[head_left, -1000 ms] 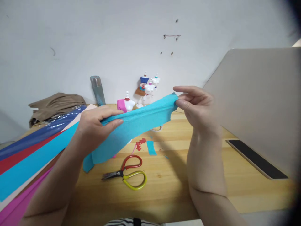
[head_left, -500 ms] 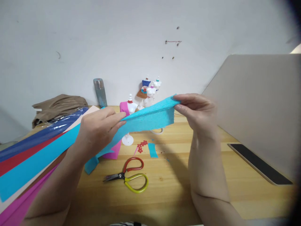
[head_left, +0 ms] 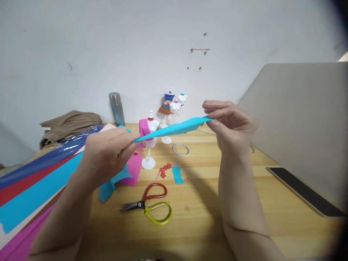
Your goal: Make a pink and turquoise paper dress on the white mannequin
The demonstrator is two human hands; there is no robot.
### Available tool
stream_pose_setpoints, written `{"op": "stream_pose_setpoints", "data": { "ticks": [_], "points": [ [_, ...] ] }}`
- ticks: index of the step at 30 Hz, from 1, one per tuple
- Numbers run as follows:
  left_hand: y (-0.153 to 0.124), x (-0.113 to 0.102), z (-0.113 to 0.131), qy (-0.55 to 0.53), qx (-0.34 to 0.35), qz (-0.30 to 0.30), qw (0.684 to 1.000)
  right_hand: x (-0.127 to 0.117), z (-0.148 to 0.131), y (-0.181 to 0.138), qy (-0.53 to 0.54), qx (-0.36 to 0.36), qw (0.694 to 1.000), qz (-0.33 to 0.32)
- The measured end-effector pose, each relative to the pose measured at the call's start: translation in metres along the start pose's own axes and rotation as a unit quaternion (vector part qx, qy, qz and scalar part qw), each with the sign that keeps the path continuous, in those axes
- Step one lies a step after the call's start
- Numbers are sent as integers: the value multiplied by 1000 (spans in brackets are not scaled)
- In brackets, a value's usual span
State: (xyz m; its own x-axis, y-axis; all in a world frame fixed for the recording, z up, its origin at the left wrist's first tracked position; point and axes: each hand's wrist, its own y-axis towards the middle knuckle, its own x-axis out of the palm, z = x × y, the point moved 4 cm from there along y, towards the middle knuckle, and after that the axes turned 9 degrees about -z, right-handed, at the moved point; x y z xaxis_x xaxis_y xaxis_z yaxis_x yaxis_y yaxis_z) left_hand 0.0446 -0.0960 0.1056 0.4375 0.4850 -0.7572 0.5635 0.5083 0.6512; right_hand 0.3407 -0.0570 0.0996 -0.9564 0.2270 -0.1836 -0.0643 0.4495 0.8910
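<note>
A long strip of turquoise crepe paper (head_left: pixel 176 128) stretches between both hands above the wooden table (head_left: pixel 206 210), turned almost edge-on to me. My left hand (head_left: pixel 108 154) is closed around its left part, and a loose end hangs down below the fist. My right hand (head_left: pixel 228 121) pinches the strip's right end between thumb and fingers. Under the strip stands a small white mannequin (head_left: pixel 150 141) draped in pink paper. Red-and-yellow scissors (head_left: pixel 150 204) lie on the table below my hands.
Coloured paper sheets (head_left: pixel 32 181) fan out at the left. A grey flask (head_left: pixel 116 108), more dressed mini mannequins (head_left: pixel 171 105), a tape ring (head_left: pixel 181 149), red paper flowers (head_left: pixel 164 169), a brown cloth (head_left: pixel 69 121), a phone (head_left: pixel 307 192) and a large grey board (head_left: pixel 304 123) are around.
The strip has been turned from facing me to nearly flat and edge-on. My left hand dropped slightly and closed tighter; the pink-draped mannequin came into view behind.
</note>
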Motion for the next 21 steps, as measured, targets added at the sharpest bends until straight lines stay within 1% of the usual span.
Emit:
{"op": "stream_pose_setpoints", "data": {
  "ticks": [3,4,6,8,10,12,14,16,21],
  "points": [
    [-1,-3,-10,-88,-7,-69,994,3,-1,0,95,28,995,-15],
    [0,-2,-15,-112,-18,-93,989,3,-1,-1,122,40,992,-15],
    [1,-1,-23,-155,-60,-124,978,4,1,-2,152,78,985,-10],
    [3,2,-29,-212,-110,-136,962,4,5,-3,152,123,981,0],
    [3,5,-31,-263,-156,-132,943,2,11,-3,145,162,976,14],
    [4,7,-31,-292,-184,-121,931,0,18,-4,144,196,970,28],
    [4,8,-31,-305,-191,-114,926,-2,24,-4,146,220,964,35],
    [5,9,-31,-313,-185,-117,924,-1,26,-5,149,228,962,34],
    [5,11,-36,-301,-161,-157,927,2,22,-5,144,210,966,31]
  ]
}}
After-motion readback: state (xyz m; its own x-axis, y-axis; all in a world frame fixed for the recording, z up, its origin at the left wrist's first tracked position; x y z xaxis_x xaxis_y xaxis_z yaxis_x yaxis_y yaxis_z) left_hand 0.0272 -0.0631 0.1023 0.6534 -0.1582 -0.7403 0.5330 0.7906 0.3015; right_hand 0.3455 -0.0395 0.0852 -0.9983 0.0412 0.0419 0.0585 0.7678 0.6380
